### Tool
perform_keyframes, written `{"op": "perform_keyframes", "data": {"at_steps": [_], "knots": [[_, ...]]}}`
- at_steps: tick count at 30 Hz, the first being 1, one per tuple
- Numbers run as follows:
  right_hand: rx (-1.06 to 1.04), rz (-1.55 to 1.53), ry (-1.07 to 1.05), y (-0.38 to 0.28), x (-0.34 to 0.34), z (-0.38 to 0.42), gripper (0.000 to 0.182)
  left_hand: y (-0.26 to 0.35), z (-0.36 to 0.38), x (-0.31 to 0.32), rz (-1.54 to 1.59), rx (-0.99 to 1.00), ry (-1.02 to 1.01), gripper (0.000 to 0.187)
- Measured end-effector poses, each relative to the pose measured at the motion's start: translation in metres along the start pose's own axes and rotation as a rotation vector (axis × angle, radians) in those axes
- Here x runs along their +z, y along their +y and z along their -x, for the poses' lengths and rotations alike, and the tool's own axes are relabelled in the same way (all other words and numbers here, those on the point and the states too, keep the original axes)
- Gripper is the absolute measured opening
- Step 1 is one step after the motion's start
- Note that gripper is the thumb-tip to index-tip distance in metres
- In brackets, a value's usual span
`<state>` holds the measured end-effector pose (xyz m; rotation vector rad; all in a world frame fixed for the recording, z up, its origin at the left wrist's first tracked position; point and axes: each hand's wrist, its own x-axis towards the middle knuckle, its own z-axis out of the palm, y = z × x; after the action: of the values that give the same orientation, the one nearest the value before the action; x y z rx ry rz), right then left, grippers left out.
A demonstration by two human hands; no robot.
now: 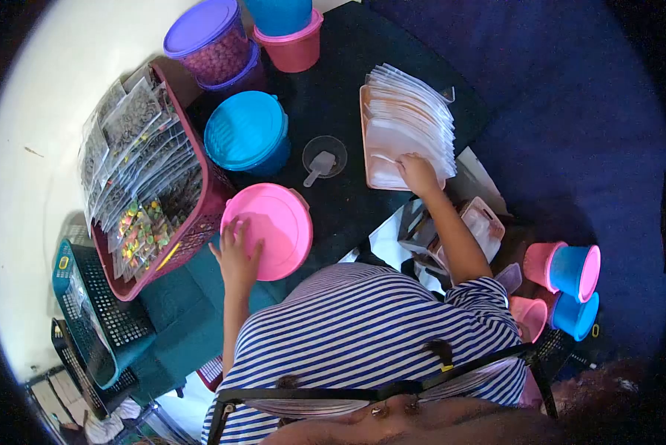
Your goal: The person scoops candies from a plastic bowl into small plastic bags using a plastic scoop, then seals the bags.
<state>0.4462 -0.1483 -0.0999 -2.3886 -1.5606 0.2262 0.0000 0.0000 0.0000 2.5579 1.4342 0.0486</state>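
My left hand (238,256) lies with spread fingers on the pink round lid (277,230) of a tub at the table's near edge. My right hand (419,174) reaches to the near end of a row of clear plastic bags (411,119) standing in an orange tray (364,126). Its fingers are pinched at the front plastic bag. Between the hands, a small clear bowl (337,148) holds a white scoop (320,166), its handle over the rim. A blue lidded tub (247,133) stands just behind the pink one.
At left, a maroon basket (192,141) is packed with filled bags (129,159). Purple-lidded tubs (207,44) and a pink tub (292,48) stand at the back. Green baskets (99,304) are at lower left. More pink and blue tubs (570,273) stand at right.
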Motion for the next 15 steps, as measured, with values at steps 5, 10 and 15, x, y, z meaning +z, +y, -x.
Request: {"op": "perform_keyframes", "data": {"at_steps": [5,10,15], "knots": [[0.010,-0.065,0.183,0.013,-0.014,-0.006,0.014,0.046,-0.007,-0.018,0.175,-0.013,0.334,0.036],[0.009,-0.125,0.151,0.010,-0.040,-0.007,0.018,0.114,-0.021,-0.035,0.357,0.178,0.545,0.024],[-0.067,-0.164,0.043,0.002,-0.069,-0.012,0.021,0.162,-0.032,-0.017,0.592,0.262,0.445,0.021]]}}
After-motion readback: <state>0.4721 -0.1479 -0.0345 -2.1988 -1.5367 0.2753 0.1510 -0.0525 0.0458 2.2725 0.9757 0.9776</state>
